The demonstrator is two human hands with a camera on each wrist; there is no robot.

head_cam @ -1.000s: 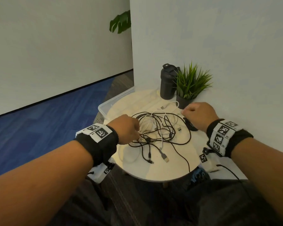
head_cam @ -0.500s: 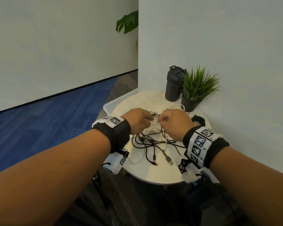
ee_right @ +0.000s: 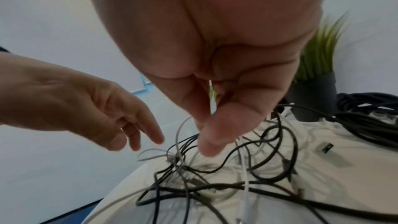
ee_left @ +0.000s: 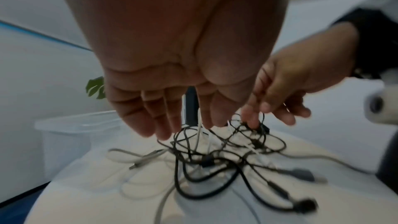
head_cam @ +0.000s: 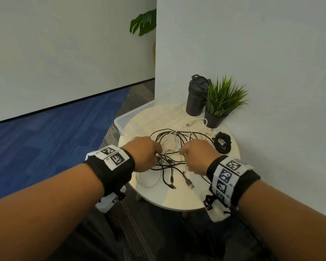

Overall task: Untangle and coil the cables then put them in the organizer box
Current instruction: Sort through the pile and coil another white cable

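A tangle of black and white cables (head_cam: 170, 146) lies on the round white table (head_cam: 177, 196). My left hand (head_cam: 156, 154) hovers at the tangle's left side. In the left wrist view the left hand (ee_left: 185, 130) hangs with relaxed, nearly straight fingers, its tips brushing the top loops of the tangle (ee_left: 215, 159). My right hand (head_cam: 183, 153) is at the tangle's right side. The right wrist view shows the right hand (ee_right: 202, 135) pinching a thin white cable (ee_right: 180, 130) between thumb and fingers. The clear organizer box (head_cam: 124, 119) sits past the table's left edge.
A coiled black cable (head_cam: 222, 143) lies at the table's right edge. A dark bottle (head_cam: 196, 98) and a potted green plant (head_cam: 222, 97) stand at the back against the white wall. Loose USB plugs (head_cam: 189, 183) point toward the near rim.
My right hand moved left from beside the plant onto the tangle and pinched a white cable. My left hand stayed at the tangle's left side, both hands ending close together.
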